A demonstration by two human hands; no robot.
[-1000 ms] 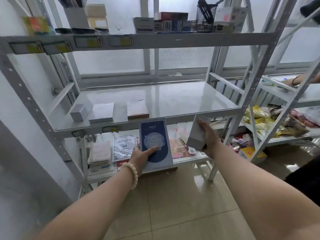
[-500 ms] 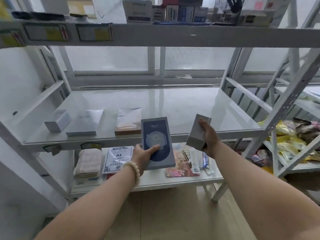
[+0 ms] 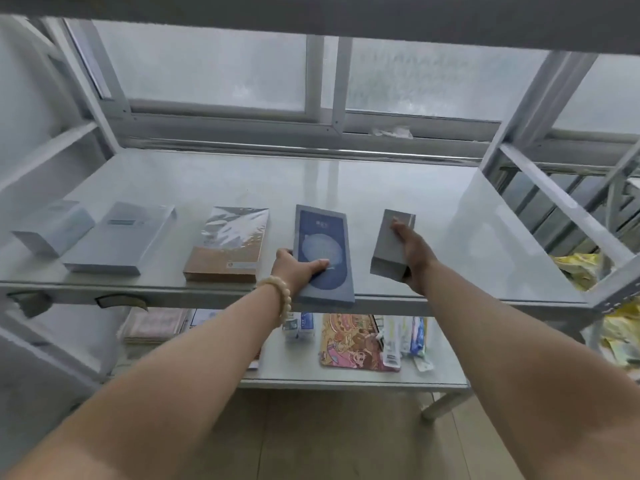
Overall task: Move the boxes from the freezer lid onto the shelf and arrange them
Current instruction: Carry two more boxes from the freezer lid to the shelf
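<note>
We grip the blue box [image 3: 322,251] in our left hand [image 3: 298,271] and the grey box [image 3: 393,244] in our right hand [image 3: 412,251], both now raised from below the shelf [image 3: 450,220] to its front edge, with the brown box [image 3: 228,247] just left of our left hand, so setting down looks next.

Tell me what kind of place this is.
Likely a small shop or stockroom: metal shelf by a frosted window, boxed goods such as the blue box and grey box, colourful packets below.
</note>
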